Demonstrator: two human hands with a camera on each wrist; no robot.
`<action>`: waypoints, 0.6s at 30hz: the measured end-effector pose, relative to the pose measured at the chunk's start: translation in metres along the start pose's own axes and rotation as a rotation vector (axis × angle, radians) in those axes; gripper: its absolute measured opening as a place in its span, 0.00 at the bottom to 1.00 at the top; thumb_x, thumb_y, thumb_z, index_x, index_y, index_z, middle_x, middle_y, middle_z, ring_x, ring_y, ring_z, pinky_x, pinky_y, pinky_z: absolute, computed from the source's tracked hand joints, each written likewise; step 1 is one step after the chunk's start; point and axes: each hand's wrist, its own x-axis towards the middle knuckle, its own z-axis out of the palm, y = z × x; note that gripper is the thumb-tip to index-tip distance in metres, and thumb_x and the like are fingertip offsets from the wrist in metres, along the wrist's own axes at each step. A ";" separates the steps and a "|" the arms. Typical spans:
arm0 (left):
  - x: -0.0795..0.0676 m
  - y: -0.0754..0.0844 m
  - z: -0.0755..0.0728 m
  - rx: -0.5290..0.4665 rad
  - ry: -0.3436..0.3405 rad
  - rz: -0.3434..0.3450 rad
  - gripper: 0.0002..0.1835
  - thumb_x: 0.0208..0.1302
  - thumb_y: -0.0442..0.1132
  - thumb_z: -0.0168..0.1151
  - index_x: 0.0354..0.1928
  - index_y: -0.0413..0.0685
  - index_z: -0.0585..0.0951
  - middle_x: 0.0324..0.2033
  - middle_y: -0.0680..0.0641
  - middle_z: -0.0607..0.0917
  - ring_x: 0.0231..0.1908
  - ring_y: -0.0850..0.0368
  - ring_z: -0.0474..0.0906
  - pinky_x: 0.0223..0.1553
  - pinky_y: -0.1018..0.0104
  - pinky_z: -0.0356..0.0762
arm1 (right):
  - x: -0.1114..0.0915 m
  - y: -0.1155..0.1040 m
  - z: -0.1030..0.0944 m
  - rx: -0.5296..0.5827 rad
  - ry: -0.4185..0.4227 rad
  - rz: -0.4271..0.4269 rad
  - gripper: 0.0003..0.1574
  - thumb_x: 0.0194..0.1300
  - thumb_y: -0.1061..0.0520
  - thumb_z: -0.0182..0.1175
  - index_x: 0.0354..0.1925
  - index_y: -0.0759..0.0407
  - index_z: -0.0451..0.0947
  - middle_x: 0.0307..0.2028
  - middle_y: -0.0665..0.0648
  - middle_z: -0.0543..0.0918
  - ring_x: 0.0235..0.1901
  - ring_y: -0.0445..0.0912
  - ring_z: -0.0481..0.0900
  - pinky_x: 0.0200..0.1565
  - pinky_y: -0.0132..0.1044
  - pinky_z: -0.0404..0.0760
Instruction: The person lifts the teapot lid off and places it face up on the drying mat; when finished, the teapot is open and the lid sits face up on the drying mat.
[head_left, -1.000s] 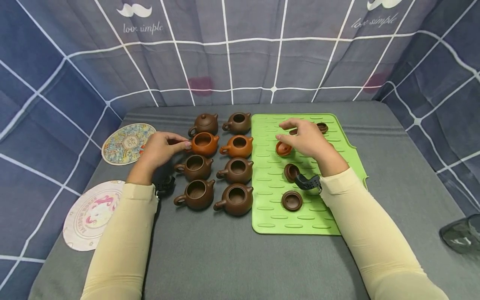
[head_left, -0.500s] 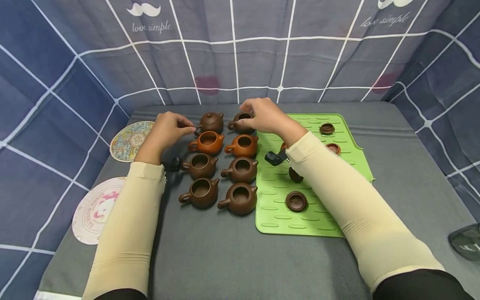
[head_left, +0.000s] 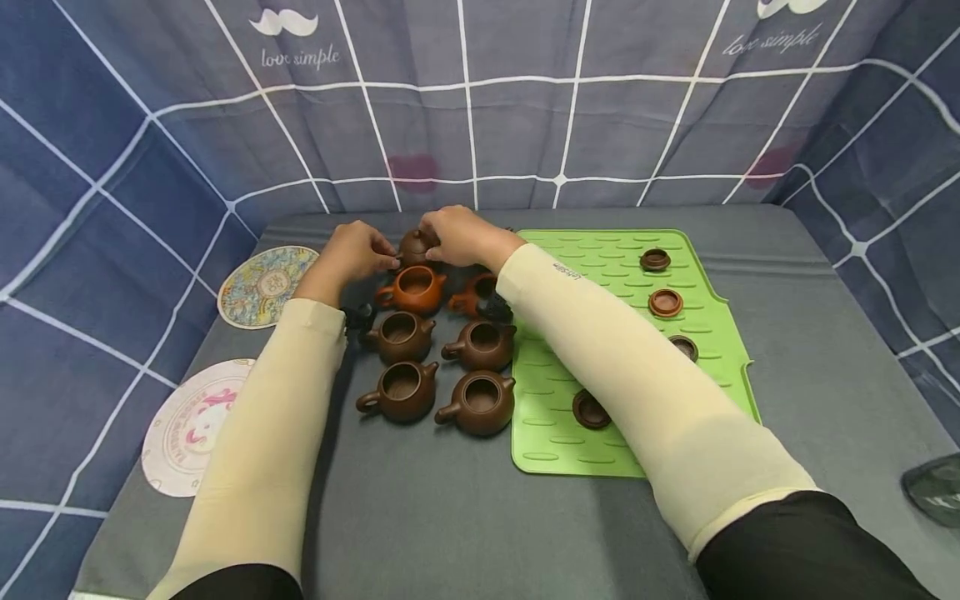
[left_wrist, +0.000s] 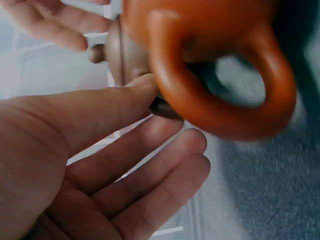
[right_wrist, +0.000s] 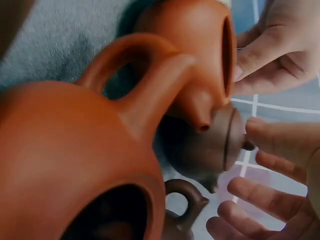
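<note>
A brown lidded teapot stands in the back row, partly covered by both hands in the head view. My left hand pinches its dark handle between thumb and index finger, the other fingers loosely bent in the left wrist view. From the right, my right hand reaches over the pot. In the right wrist view its fingers are spread, and the thumb lies close to the lid's round knob. An orange-brown teapot without a lid sits just in front; its handle looms large in the left wrist view.
More lidless teapots, such as a brown one, stand in two columns. Several loose lids, one orange-brown, lie on the green mat. Two round coasters, one pink, lie left. A dark glass object is at right.
My right hand has moved left from over the green mat to the lidded teapot. The left hand has gone from beside the orange-brown teapot to the lidded teapot's handle.
</note>
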 end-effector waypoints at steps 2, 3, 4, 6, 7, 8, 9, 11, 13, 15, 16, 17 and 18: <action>0.003 -0.001 0.000 -0.011 -0.002 -0.005 0.12 0.71 0.39 0.72 0.47 0.36 0.90 0.37 0.40 0.90 0.41 0.41 0.86 0.43 0.52 0.81 | 0.007 -0.001 0.002 -0.026 -0.023 0.032 0.36 0.82 0.49 0.59 0.79 0.60 0.63 0.73 0.62 0.70 0.74 0.59 0.63 0.74 0.50 0.58; 0.004 -0.001 0.000 -0.018 -0.006 -0.010 0.12 0.71 0.38 0.73 0.47 0.35 0.90 0.36 0.40 0.90 0.39 0.42 0.87 0.40 0.54 0.82 | 0.009 -0.002 0.003 -0.034 -0.030 0.044 0.38 0.82 0.49 0.57 0.80 0.60 0.60 0.75 0.62 0.68 0.75 0.59 0.61 0.75 0.51 0.54; 0.004 -0.001 0.000 -0.025 -0.012 -0.015 0.12 0.71 0.38 0.73 0.47 0.35 0.90 0.36 0.40 0.90 0.38 0.43 0.87 0.38 0.57 0.82 | 0.012 -0.002 0.005 -0.040 -0.038 0.055 0.39 0.83 0.48 0.56 0.81 0.60 0.57 0.76 0.62 0.65 0.76 0.59 0.60 0.76 0.52 0.52; 0.005 -0.001 0.000 -0.032 -0.017 -0.025 0.11 0.70 0.37 0.73 0.47 0.35 0.90 0.35 0.41 0.90 0.36 0.45 0.88 0.34 0.63 0.82 | 0.016 -0.004 0.008 -0.051 -0.049 0.068 0.40 0.84 0.47 0.53 0.83 0.60 0.54 0.77 0.62 0.63 0.77 0.59 0.58 0.76 0.53 0.49; 0.005 -0.001 0.000 -0.036 -0.019 -0.028 0.12 0.70 0.38 0.73 0.47 0.35 0.90 0.35 0.41 0.90 0.36 0.46 0.88 0.32 0.65 0.81 | 0.017 -0.005 0.009 -0.059 -0.048 0.071 0.39 0.85 0.47 0.52 0.83 0.60 0.54 0.77 0.63 0.64 0.77 0.59 0.58 0.76 0.53 0.49; 0.005 -0.001 0.000 -0.040 -0.020 -0.032 0.12 0.70 0.38 0.73 0.47 0.35 0.90 0.35 0.41 0.91 0.35 0.46 0.88 0.31 0.66 0.81 | 0.018 -0.006 0.011 -0.068 -0.046 0.075 0.39 0.85 0.47 0.52 0.83 0.60 0.54 0.77 0.62 0.64 0.76 0.59 0.59 0.76 0.53 0.50; 0.005 -0.001 -0.001 -0.044 -0.019 -0.036 0.12 0.70 0.38 0.73 0.47 0.35 0.90 0.35 0.40 0.91 0.34 0.47 0.88 0.31 0.67 0.80 | 0.019 -0.007 0.013 -0.074 -0.036 0.080 0.38 0.85 0.46 0.52 0.82 0.59 0.56 0.77 0.62 0.65 0.76 0.59 0.60 0.75 0.53 0.51; 0.005 -0.001 -0.001 -0.053 -0.016 -0.038 0.12 0.71 0.38 0.73 0.47 0.35 0.90 0.35 0.40 0.91 0.34 0.47 0.88 0.30 0.67 0.80 | 0.021 -0.009 0.016 -0.071 -0.005 0.107 0.36 0.84 0.45 0.53 0.81 0.57 0.60 0.75 0.60 0.69 0.74 0.58 0.64 0.74 0.51 0.57; 0.006 0.000 -0.002 -0.055 -0.013 -0.037 0.11 0.71 0.37 0.73 0.47 0.35 0.90 0.35 0.39 0.91 0.34 0.46 0.88 0.30 0.66 0.80 | 0.022 -0.011 0.018 -0.061 0.044 0.137 0.34 0.83 0.44 0.55 0.79 0.55 0.66 0.72 0.58 0.73 0.71 0.57 0.68 0.73 0.49 0.62; 0.005 0.001 -0.002 -0.046 -0.009 -0.033 0.11 0.71 0.37 0.72 0.47 0.35 0.90 0.35 0.39 0.91 0.35 0.45 0.88 0.30 0.66 0.79 | 0.022 -0.013 0.019 -0.052 0.104 0.159 0.30 0.82 0.44 0.57 0.75 0.53 0.73 0.68 0.55 0.78 0.68 0.56 0.73 0.71 0.46 0.65; 0.006 0.001 -0.003 -0.041 -0.007 -0.028 0.11 0.71 0.37 0.72 0.47 0.35 0.90 0.35 0.39 0.91 0.35 0.44 0.88 0.30 0.67 0.78 | 0.023 -0.013 0.019 -0.052 0.130 0.166 0.28 0.82 0.45 0.58 0.72 0.52 0.77 0.65 0.54 0.81 0.65 0.55 0.76 0.70 0.45 0.67; 0.006 0.001 -0.003 -0.035 -0.005 -0.025 0.11 0.71 0.37 0.73 0.47 0.35 0.90 0.35 0.39 0.91 0.35 0.44 0.88 0.30 0.67 0.77 | 0.023 -0.013 0.019 -0.053 0.154 0.166 0.25 0.82 0.45 0.58 0.69 0.52 0.80 0.63 0.54 0.83 0.63 0.54 0.77 0.69 0.45 0.68; 0.006 0.001 -0.002 -0.030 -0.002 -0.023 0.11 0.71 0.37 0.73 0.47 0.35 0.90 0.34 0.39 0.91 0.35 0.44 0.88 0.30 0.67 0.77 | 0.024 -0.013 0.019 -0.066 0.169 0.162 0.24 0.82 0.46 0.58 0.67 0.52 0.82 0.61 0.53 0.84 0.62 0.54 0.78 0.69 0.44 0.68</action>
